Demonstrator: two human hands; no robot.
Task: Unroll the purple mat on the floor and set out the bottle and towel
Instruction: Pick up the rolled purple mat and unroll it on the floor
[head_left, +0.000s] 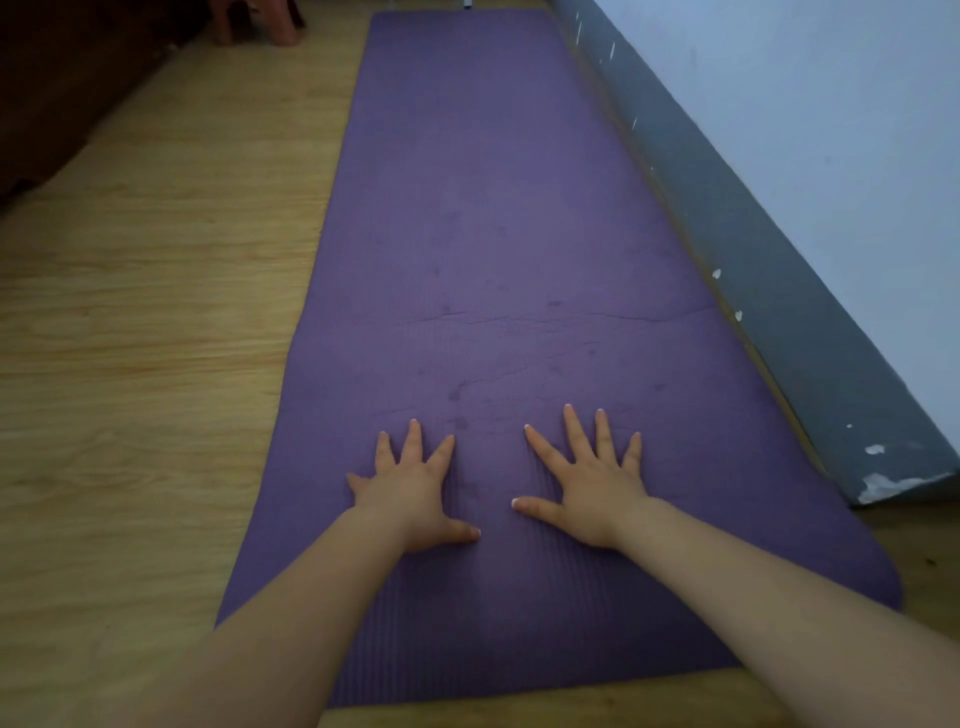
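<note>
1. On the far left we see the light wooden plank floor (145, 322), with dark furniture (67, 88) in the upper corner.
2. Next comes our left hand (410, 493), laid flat on the long purple foam mat (498, 218); its fingers are straight and spread wide, and they hold nothing.
3. The mat lies fully unrolled on the floor, from near our arms up to the top of the view, with thin creases across its middle.
4. Our right hand (592, 493) presses flat on the mat just beside the left one, fingers also straight and spread, holding nothing.
5. On the right, a grey painted wall base (769, 291) with chipped spots runs close along the mat, under a pale wall (831, 104).
</note>
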